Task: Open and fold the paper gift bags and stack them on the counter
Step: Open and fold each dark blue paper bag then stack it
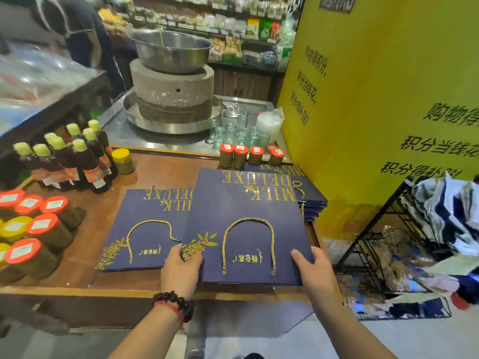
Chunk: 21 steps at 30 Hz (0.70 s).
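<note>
A flat navy gift bag (243, 224) with gold "MILK DELUXE" print and a gold rope handle lies on the wooden counter (85, 255). My left hand (181, 270) grips its near left corner. My right hand (315, 270) grips its near right corner, thumb on top. To its left lies a second flat navy bag (145, 224), partly under the first. Behind the held bag, against the yellow board, sits a stack of several more navy bags (313, 203).
Dark sauce bottles (75, 156) and red-lidded jars (33, 229) crowd the counter's left side. More red-lidded jars (248, 155) stand behind the bags. A stone mill with a steel basin (171, 81) sits further back. A yellow board (383, 99) and a black wire rack (383, 229) are on the right.
</note>
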Each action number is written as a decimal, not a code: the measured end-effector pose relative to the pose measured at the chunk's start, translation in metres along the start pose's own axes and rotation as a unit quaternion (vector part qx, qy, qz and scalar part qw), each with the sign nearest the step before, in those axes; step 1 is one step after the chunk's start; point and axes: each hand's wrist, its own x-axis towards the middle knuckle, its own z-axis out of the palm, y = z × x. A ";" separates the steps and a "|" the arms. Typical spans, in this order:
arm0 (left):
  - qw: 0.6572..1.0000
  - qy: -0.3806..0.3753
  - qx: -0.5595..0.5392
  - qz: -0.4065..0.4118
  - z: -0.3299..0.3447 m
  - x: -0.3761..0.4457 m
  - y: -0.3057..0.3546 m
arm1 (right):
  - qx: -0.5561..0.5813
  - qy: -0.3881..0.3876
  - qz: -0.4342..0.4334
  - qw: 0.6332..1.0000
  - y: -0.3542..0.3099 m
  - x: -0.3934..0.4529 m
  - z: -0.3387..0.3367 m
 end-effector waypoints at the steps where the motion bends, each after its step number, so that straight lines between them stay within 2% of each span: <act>1: 1.000 -0.007 0.000 0.000 0.002 0.003 0.006 | 0.007 0.004 -0.002 1.000 -0.003 0.005 -0.001; 5: 0.999 -0.032 0.001 0.013 0.016 0.015 0.025 | 0.019 0.025 -0.011 0.999 -0.013 0.023 -0.006; 11: 0.993 -0.112 0.029 -0.027 0.051 0.053 0.045 | -0.022 0.033 -0.002 0.999 -0.022 0.069 -0.019; 21: 0.981 -0.180 0.063 -0.046 0.148 0.126 0.098 | -0.032 0.041 0.035 0.998 -0.037 0.189 -0.037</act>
